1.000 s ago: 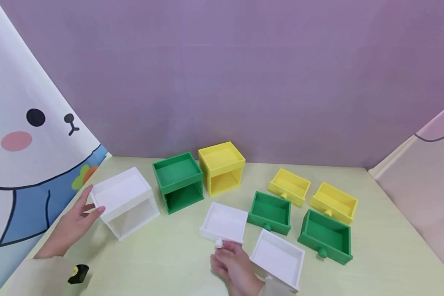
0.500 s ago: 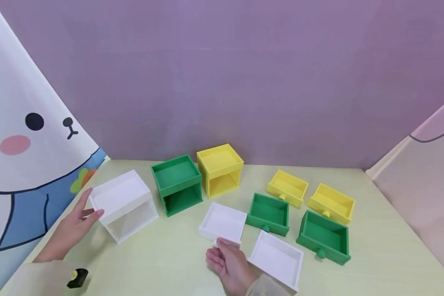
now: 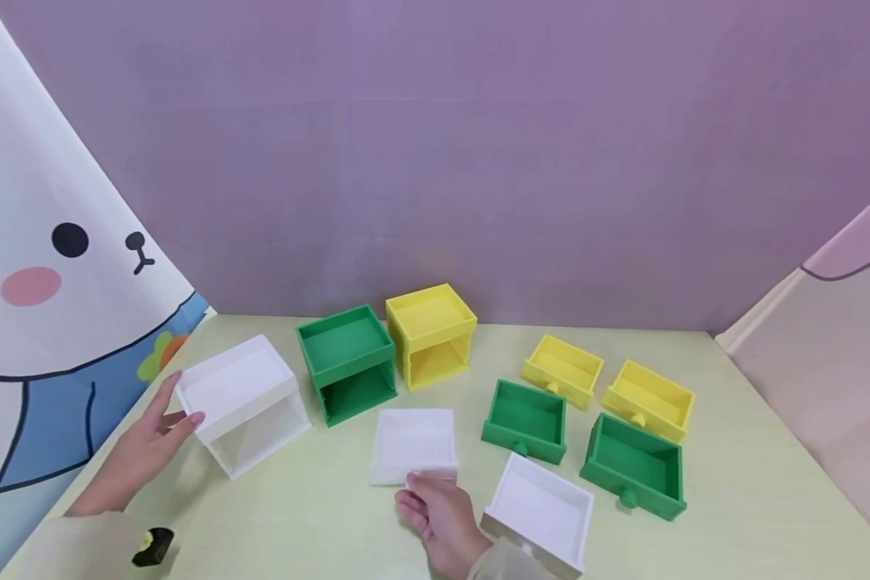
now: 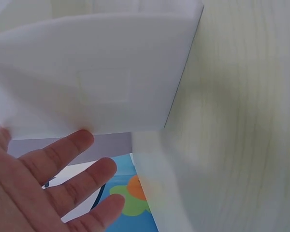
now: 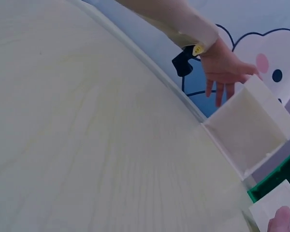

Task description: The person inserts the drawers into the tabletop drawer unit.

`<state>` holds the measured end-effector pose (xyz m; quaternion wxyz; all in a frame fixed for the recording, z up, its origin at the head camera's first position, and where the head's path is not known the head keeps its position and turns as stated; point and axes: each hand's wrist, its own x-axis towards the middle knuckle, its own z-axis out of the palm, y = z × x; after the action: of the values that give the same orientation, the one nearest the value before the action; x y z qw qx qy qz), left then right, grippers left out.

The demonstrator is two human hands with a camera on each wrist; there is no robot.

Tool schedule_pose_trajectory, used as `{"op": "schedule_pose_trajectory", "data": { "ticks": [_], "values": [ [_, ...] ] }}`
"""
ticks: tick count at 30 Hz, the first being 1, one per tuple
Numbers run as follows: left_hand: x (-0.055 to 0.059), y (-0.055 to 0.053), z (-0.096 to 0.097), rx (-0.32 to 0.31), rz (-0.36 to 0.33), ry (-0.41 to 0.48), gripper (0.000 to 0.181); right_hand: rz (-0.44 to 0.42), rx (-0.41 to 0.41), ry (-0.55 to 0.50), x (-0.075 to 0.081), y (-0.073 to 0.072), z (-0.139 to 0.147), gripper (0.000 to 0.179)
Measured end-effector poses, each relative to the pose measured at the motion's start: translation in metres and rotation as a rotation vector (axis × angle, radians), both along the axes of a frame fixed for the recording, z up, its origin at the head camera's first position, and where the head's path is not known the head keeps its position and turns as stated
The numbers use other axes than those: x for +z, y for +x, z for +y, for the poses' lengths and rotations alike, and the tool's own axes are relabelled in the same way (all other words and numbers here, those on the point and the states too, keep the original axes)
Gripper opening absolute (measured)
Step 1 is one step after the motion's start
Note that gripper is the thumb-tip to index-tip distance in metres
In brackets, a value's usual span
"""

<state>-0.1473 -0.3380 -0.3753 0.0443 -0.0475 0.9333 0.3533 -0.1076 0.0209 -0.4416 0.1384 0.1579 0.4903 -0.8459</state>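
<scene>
My left hand [image 3: 141, 451] holds the left end of a white drawer cabinet [image 3: 239, 379], thumb at the front corner and index finger at the back one. The cabinet's open front faces toward me. In the left wrist view, fingertips touch the cabinet's white side wall [image 4: 106, 82], and the other fingers [image 4: 87, 186] are spread below it. My right hand [image 3: 445, 515] pinches the front of a small white drawer [image 3: 415, 439] at its knob, which the thumb hides. In the right wrist view only the thumb [image 5: 282, 220] shows, over that drawer.
Green [image 3: 348, 346] and yellow cabinets [image 3: 435, 318] stand at the back, fronts open. A second white drawer [image 3: 540, 511] lies right of my right hand. Two green drawers [image 3: 525, 415] and two yellow drawers [image 3: 561, 366] lie farther right. A purple backdrop [image 3: 435, 161] rises behind the table.
The right hand has moved the white drawer a little left and turned it straighter, away from the green drawer. The left hand has stayed on the white cabinet.
</scene>
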Motion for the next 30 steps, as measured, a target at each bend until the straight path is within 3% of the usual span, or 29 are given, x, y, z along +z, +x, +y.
{"op": "schedule_pose_trajectory", "data": {
  "ticks": [14,21,30],
  "values": [
    [-0.001,0.002,0.003,0.006,0.031,0.034,0.081,0.064,0.239,0.117,0.001,0.007,-0.032,0.009],
    [-0.004,-0.001,0.004,-0.006,0.032,0.093,0.081,0.078,0.309,0.213,0.003,0.004,-0.049,0.006],
    [-0.002,-0.001,0.0,0.015,0.004,0.05,0.082,0.115,0.42,0.264,0.008,-0.006,-0.067,0.006]
  ]
}}
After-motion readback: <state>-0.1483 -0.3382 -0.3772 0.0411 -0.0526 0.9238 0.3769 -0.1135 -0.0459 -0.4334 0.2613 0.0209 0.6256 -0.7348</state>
